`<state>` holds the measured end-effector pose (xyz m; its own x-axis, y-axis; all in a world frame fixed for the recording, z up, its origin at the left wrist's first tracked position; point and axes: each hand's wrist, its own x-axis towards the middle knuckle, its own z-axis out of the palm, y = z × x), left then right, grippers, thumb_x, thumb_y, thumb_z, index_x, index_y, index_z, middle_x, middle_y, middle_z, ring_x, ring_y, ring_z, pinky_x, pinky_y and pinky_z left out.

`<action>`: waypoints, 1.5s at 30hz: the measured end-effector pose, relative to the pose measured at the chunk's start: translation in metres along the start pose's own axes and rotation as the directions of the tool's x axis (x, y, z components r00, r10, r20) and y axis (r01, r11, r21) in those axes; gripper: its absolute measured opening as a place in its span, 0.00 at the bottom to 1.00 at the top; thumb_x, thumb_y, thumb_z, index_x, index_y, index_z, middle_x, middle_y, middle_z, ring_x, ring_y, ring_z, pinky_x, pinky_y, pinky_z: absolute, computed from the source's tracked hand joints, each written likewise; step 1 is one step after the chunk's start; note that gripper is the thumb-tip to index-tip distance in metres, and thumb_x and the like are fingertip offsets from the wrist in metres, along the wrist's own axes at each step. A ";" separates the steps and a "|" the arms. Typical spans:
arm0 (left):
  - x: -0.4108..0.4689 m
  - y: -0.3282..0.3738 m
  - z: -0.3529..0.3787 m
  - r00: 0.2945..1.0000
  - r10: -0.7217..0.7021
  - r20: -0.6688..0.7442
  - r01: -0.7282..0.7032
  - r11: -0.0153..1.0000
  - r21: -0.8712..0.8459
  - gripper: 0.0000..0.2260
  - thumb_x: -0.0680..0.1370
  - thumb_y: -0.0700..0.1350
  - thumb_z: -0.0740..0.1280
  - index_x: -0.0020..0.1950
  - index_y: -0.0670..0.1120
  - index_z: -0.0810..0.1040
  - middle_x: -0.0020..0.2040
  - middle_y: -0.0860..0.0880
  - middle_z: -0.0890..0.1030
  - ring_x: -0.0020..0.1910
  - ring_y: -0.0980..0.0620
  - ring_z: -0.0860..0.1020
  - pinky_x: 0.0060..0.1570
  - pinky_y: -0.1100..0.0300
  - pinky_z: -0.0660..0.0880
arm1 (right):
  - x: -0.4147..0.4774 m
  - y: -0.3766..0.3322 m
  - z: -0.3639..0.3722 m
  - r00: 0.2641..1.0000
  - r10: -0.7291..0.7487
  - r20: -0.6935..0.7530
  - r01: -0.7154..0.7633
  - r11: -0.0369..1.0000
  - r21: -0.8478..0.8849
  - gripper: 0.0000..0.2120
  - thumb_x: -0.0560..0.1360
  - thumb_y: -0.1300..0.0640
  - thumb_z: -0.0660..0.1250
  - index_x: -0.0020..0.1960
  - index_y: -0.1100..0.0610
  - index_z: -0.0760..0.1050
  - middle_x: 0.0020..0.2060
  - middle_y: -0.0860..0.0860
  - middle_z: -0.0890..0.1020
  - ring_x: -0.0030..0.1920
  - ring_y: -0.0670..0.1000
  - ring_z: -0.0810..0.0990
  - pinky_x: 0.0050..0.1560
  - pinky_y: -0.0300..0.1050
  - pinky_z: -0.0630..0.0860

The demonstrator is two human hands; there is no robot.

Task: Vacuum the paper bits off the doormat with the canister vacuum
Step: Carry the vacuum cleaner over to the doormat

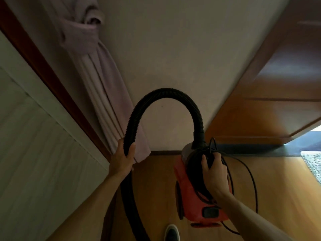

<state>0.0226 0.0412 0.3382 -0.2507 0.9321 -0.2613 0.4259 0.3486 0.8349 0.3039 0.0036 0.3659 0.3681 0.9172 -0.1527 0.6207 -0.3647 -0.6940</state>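
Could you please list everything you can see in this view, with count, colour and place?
canister vacuum: one, red with black top, centre right
hose: one, black, arching from the canister vacuum to the left
cord: one, black, looped over the canister vacuum, trailing right
doormat: one, speckled, far right edge
curtain: one, pale lilac, tied back, upper left
door: one, brown wood, right
floor: one, tan wood, bottom
shoe: one, dark, pale rim, bottom centre
left hand: one, grips the hose
right hand: one, grips the canister vacuum's top
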 end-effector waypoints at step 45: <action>-0.263 0.418 0.156 0.823 0.569 0.007 -0.535 0.779 -0.327 0.16 0.79 0.46 0.70 0.62 0.54 0.68 0.44 0.41 0.82 0.30 0.42 0.83 0.25 0.59 0.77 | -0.109 0.057 -0.487 0.818 0.101 -0.566 -0.036 0.991 0.126 0.17 0.79 0.53 0.63 0.60 0.63 0.65 0.49 0.62 0.82 0.50 0.63 0.81 0.48 0.51 0.75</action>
<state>0.4021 -0.0435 0.6801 0.0419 0.9657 0.2563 0.1811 -0.2597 0.9486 0.6363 -0.1960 0.6854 0.7561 0.6221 0.2033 0.5152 -0.3741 -0.7711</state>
